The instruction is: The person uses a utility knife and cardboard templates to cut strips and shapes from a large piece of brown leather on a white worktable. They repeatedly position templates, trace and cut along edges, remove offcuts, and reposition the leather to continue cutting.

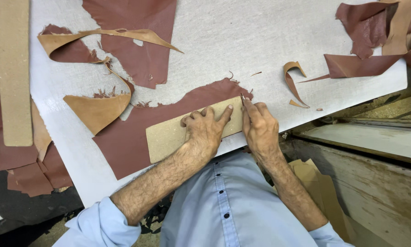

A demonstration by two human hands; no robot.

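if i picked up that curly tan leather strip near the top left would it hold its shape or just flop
Probably flop: the tan strip already loops and twists on the white board, so it looks thin and limp. Likely light too, being narrow. Its curled parts may spring back a little, as the small offcut stays curled.

A light blue button-up shirt covers the person's chest, with small dark buttons down the front. Both sleeves are rolled up, leaving hairy forearms bare.
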